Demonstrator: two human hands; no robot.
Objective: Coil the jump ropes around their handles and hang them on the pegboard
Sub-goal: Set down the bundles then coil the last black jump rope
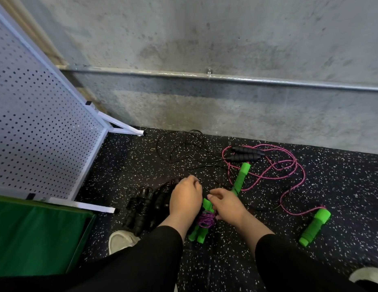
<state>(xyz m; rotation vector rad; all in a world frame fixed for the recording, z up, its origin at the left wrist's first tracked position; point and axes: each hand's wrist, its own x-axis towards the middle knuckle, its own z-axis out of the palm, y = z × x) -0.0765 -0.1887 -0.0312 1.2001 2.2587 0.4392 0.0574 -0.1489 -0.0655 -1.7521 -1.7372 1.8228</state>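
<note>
Filling the upper half of the view, a grey concrete wall [226, 39] carries a metal conduit [268, 82] running across it. Below lies a dark speckled rubber floor [205, 266]. At the left a white pegboard [36, 127] stands on a white frame, and a green mat [36, 234] sits at its foot.

Spread over the floor near the wall are a loose thin black rope [184, 148] and a loose pink rope [289, 171] with two black foam handles [245, 153] lying side by side. A green handle [239, 179] lies at an angle among the ropes; another green handle [314, 227] lies well apart at the right, with the pink rope reaching its top end. A bundle of black coiled ropes [143, 207] lies just left of the hands.

Between the wrists sits a pair of green handles wound with purple rope [201, 222]. The left hand [185, 199] hovers with curled fingers above the bundle's upper end; whether it grips anything I cannot tell. The right hand [226, 204] has its fingers curled against the green handles beside the purple coil, apparently pinching them.

A pale shoe [118, 241] shows at the lower left.
</note>
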